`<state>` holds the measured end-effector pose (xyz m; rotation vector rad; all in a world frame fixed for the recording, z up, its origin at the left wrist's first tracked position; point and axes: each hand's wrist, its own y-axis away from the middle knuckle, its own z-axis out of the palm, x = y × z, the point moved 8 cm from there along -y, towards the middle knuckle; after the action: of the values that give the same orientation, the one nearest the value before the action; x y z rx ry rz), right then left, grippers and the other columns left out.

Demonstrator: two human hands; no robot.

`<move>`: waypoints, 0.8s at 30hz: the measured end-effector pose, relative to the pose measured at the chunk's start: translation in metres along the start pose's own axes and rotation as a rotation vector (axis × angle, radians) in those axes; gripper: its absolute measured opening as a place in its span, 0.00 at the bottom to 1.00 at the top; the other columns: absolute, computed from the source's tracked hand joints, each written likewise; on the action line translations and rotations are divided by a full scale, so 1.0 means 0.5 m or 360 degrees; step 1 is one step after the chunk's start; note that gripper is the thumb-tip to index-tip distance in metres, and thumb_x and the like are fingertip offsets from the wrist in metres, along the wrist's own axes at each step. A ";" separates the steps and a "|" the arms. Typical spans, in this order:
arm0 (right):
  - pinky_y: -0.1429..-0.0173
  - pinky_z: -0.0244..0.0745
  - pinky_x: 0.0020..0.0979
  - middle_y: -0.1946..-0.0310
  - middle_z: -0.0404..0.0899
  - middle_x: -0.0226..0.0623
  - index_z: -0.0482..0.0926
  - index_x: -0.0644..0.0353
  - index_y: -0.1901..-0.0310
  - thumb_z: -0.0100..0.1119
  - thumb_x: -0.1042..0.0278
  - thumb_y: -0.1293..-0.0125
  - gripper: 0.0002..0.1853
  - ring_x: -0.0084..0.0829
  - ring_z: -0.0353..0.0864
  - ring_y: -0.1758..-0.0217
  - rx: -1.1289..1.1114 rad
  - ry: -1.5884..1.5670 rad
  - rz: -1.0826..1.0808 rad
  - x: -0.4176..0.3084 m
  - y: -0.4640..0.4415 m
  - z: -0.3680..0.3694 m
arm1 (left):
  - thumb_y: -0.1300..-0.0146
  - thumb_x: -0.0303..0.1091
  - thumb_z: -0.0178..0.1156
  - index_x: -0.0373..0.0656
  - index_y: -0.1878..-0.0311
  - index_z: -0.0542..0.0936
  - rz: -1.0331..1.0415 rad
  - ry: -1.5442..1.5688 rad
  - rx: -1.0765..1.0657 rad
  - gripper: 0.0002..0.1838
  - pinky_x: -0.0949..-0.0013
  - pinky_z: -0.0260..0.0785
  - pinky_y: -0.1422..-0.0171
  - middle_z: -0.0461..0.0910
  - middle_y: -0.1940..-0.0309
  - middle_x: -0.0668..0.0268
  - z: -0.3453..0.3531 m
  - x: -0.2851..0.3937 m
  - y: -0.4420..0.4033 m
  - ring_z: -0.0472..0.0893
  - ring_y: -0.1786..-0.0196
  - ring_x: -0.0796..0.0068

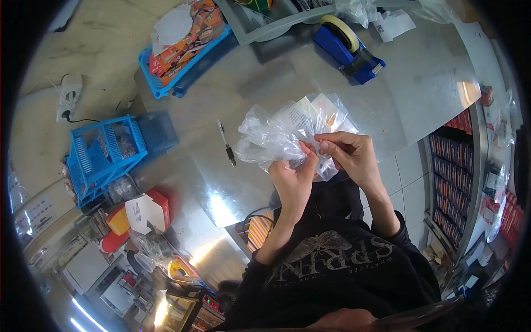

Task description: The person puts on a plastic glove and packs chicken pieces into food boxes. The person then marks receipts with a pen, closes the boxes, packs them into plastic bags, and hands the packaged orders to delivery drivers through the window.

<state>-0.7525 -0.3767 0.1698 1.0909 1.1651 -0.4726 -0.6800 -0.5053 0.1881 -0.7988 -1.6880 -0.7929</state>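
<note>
A clear plastic bag (pixel 265 133) with white printed paper or boxes (pixel 301 114) inside lies at the near edge of the metal table. My left hand (pixel 296 180) is closed around the gathered plastic at the bag's near side. Just to its right, my right hand (pixel 352 156) pinches the plastic, thumb and forefinger pressed together. The bag's loose, crumpled part spreads to the left of my hands. What the packed items are, I cannot make out. A black-and-clear pen (pixel 226 144) rests on the table left of the bag.
A blue tape dispenser (pixel 351 55) stands at the back right of the metal table (pixel 202 105). Blue baskets, one with orange packets (pixel 188 47) and another slatted one (pixel 105 152), are on the left. A grey tray (pixel 265 30) sits at the back. Packed shelves (pixel 452 171) stand to the right.
</note>
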 end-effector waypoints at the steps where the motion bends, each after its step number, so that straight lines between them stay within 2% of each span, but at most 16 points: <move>1: 0.78 0.63 0.18 0.77 0.80 0.28 0.83 0.62 0.58 0.62 0.67 0.40 0.10 0.15 0.67 0.82 -0.0003 0.0003 0.0001 0.000 0.000 -0.001 | 0.49 0.22 0.62 0.34 0.68 0.77 -0.0001 0.0002 0.0003 0.06 0.71 0.71 0.62 0.80 0.72 0.63 0.000 -0.002 0.000 0.79 0.69 0.75; 4: 0.79 0.62 0.19 0.76 0.81 0.29 0.83 0.61 0.59 0.63 0.68 0.41 0.10 0.15 0.67 0.82 0.0007 -0.0037 -0.0032 -0.007 -0.002 -0.005 | 0.48 0.22 0.62 0.34 0.68 0.77 0.0039 0.0046 0.0018 0.05 0.71 0.70 0.63 0.79 0.73 0.63 0.000 -0.001 0.001 0.78 0.69 0.75; 7: 0.75 0.67 0.19 0.73 0.82 0.32 0.83 0.62 0.59 0.63 0.69 0.41 0.10 0.16 0.72 0.78 -0.0046 0.0023 0.0017 -0.005 -0.005 -0.002 | 0.48 0.22 0.62 0.34 0.68 0.77 -0.0023 0.0191 0.0037 0.05 0.71 0.70 0.64 0.79 0.73 0.63 0.000 -0.008 0.004 0.78 0.69 0.76; 9: 0.79 0.59 0.17 0.74 0.79 0.29 0.83 0.65 0.59 0.62 0.71 0.40 0.10 0.12 0.66 0.81 -0.0016 0.0060 -0.0277 -0.020 -0.007 0.001 | 0.48 0.21 0.62 0.35 0.67 0.77 0.0052 0.0082 0.0023 0.05 0.71 0.70 0.63 0.80 0.72 0.64 0.000 -0.008 0.005 0.79 0.69 0.75; 10: 0.79 0.59 0.17 0.74 0.79 0.29 0.83 0.65 0.59 0.62 0.71 0.40 0.10 0.12 0.66 0.81 -0.0017 0.0061 -0.0278 -0.026 -0.007 0.000 | 0.48 0.21 0.62 0.35 0.67 0.77 0.0052 0.0082 0.0026 0.05 0.71 0.70 0.63 0.80 0.72 0.64 0.000 -0.009 0.006 0.79 0.69 0.75; 12: 0.74 0.64 0.17 0.72 0.81 0.30 0.83 0.64 0.59 0.62 0.71 0.40 0.09 0.13 0.71 0.76 -0.0052 0.0088 -0.0106 -0.027 -0.009 -0.001 | 0.48 0.22 0.62 0.35 0.67 0.77 -0.0004 0.0071 0.0016 0.06 0.71 0.70 0.62 0.80 0.72 0.64 0.001 -0.017 0.009 0.79 0.68 0.74; 18: 0.64 0.72 0.19 0.71 0.82 0.32 0.83 0.65 0.59 0.62 0.73 0.41 0.09 0.16 0.77 0.68 -0.0131 0.0147 -0.0196 -0.027 -0.014 0.001 | 0.49 0.22 0.64 0.36 0.68 0.78 0.0023 0.0085 0.0042 0.05 0.70 0.70 0.63 0.80 0.72 0.62 0.001 -0.019 0.011 0.80 0.70 0.72; 22: 0.67 0.70 0.21 0.72 0.83 0.34 0.83 0.62 0.60 0.63 0.72 0.42 0.09 0.17 0.76 0.73 -0.0140 0.0200 -0.0229 -0.033 -0.019 -0.002 | 0.50 0.22 0.64 0.36 0.69 0.78 0.0036 0.0007 0.0064 0.05 0.70 0.70 0.63 0.80 0.73 0.62 -0.001 -0.012 0.010 0.80 0.71 0.71; 24: 0.70 0.69 0.21 0.75 0.82 0.33 0.84 0.60 0.61 0.64 0.72 0.43 0.08 0.16 0.75 0.75 -0.0217 0.0270 -0.0184 -0.027 -0.022 0.000 | 0.50 0.21 0.64 0.36 0.69 0.79 0.0095 -0.0032 0.0085 0.05 0.69 0.70 0.64 0.80 0.74 0.62 -0.002 -0.004 0.009 0.80 0.71 0.70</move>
<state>-0.7661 -0.3843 0.1770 0.9628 1.3949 -0.3894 -0.6751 -0.5036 0.1866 -0.8191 -1.6885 -0.6984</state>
